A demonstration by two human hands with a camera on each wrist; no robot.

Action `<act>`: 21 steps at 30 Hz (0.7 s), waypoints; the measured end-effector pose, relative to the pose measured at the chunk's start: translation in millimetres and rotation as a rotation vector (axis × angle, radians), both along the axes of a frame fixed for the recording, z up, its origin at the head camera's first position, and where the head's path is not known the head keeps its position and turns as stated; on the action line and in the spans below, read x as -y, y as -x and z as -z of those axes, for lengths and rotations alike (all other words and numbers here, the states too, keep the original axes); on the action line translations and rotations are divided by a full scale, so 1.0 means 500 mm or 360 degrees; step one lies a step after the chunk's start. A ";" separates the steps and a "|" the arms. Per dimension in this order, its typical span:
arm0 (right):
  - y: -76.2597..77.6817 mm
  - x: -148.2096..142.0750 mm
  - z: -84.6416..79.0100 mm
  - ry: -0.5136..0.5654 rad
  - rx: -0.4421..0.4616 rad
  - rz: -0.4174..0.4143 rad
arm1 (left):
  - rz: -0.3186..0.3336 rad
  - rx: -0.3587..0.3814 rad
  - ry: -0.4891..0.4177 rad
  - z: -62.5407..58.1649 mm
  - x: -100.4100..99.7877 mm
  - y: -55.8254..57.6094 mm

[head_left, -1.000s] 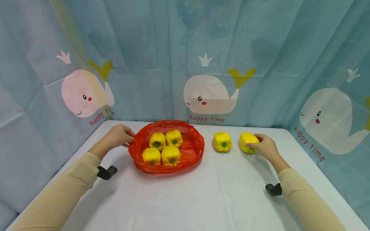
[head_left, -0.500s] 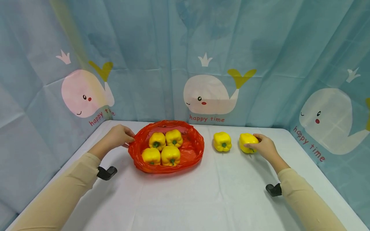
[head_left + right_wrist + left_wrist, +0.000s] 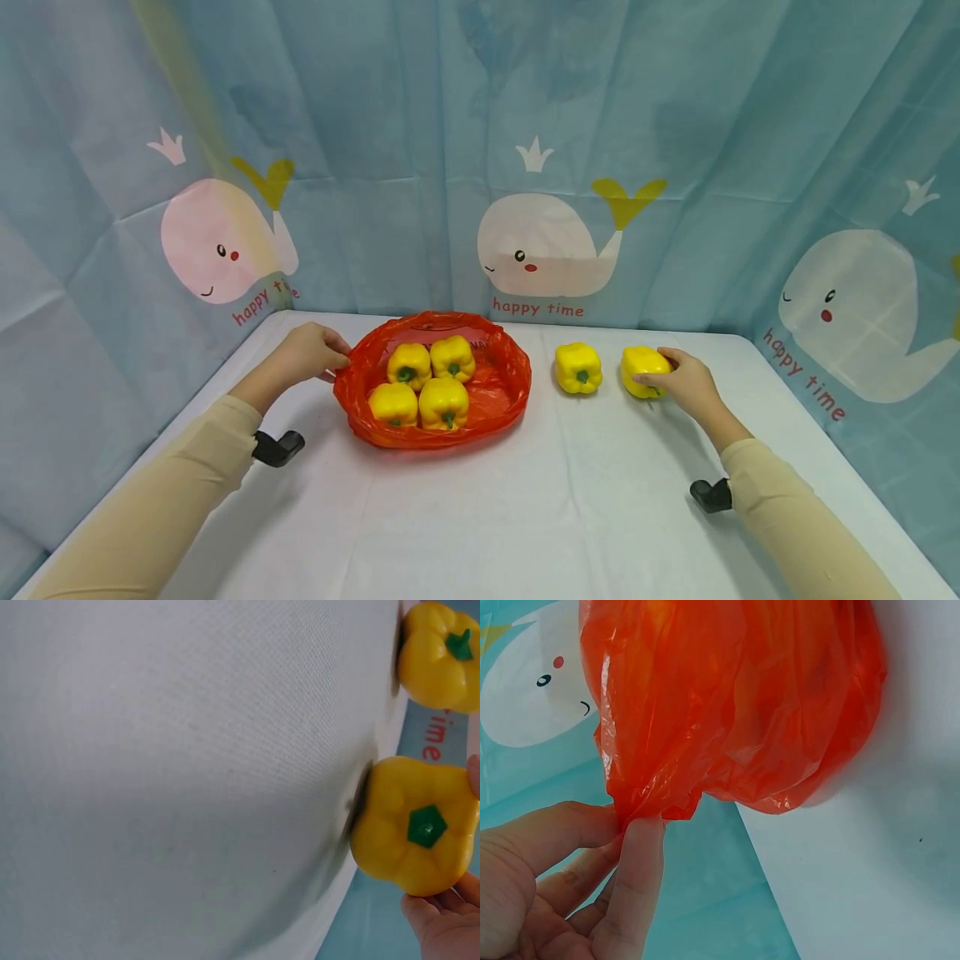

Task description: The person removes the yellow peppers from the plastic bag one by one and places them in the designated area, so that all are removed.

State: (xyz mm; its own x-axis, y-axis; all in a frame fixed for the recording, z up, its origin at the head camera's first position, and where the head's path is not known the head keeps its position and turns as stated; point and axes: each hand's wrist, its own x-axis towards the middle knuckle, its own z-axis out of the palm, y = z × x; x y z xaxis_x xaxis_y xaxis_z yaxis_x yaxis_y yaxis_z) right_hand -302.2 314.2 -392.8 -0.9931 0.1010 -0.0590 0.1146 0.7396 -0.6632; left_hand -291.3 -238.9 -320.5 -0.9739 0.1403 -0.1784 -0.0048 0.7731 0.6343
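A red plastic bag (image 3: 495, 404) lies with its mouth spread wide on the white table, and several yellow bell peppers (image 3: 444, 404) sit inside it. At the bag's left edge my left hand (image 3: 306, 357) pinches the rim; the left wrist view shows the gathered plastic (image 3: 649, 799) between thumb and fingers. On the right, my right hand (image 3: 692, 383) grips a yellow bell pepper (image 3: 642, 371) by its sides. The right wrist view has this pepper (image 3: 409, 825) with its green stem towards the camera, at or very near the tabletop. Part of my right hand is cut off there.
Another yellow bell pepper (image 3: 577, 368) stands on the table (image 3: 480, 525) between the bag and my right hand. A light blue curtain (image 3: 375, 108) printed with whales hangs behind the table and along both sides.
The right hand and its pepper have shifted very slightly left and down over the last second. The left hand and the bag stay put.
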 end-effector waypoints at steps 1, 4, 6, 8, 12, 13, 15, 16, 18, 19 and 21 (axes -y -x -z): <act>0.000 0.000 0.000 -0.0006 0.0001 0.0001 | 0.0000 -0.0002 -0.0001 0.000 0.000 0.000; 0.000 0.001 -0.001 -0.0017 0.0001 0.0001 | 0.0000 0.0000 -0.0008 0.000 -0.001 0.001; -0.001 0.002 -0.002 -0.0021 -0.0001 -0.0002 | 0.0000 0.0003 -0.0013 0.001 0.000 0.001; -0.002 0.003 -0.003 -0.0024 -0.0006 -0.0009 | 0.0004 0.0007 -0.0017 0.001 0.000 0.001; -0.004 0.005 -0.005 -0.0040 -0.0017 -0.0018 | 0.0005 0.0010 -0.0023 0.002 0.001 0.003; -0.004 0.005 -0.005 -0.0043 -0.0018 -0.0020 | 0.0007 0.0009 -0.0025 0.002 0.001 0.003; -0.005 0.005 -0.006 -0.0051 -0.0020 -0.0019 | 0.0009 0.0008 -0.0025 0.003 0.002 0.003; -0.005 0.005 -0.006 -0.0055 -0.0020 -0.0018 | 0.0012 0.0009 -0.0027 0.002 0.002 0.003; -0.005 0.005 -0.006 -0.0061 -0.0021 -0.0013 | 0.0014 0.0011 -0.0029 0.002 0.002 0.003; -0.004 0.006 -0.006 -0.0064 -0.0021 -0.0011 | 0.0016 0.0012 -0.0030 0.002 0.002 0.002; -0.003 0.006 -0.006 -0.0063 -0.0020 -0.0009 | 0.0016 0.0013 -0.0032 0.002 0.001 0.002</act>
State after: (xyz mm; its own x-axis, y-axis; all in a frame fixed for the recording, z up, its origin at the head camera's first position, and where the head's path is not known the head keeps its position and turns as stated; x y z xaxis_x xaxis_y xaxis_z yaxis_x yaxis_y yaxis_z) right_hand -300.7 311.4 -389.9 -0.9943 0.0977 -0.0424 0.1023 0.7657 -0.6350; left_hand -292.1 -239.5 -321.4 -0.9709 0.1538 -0.1835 -0.0024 0.7603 0.6496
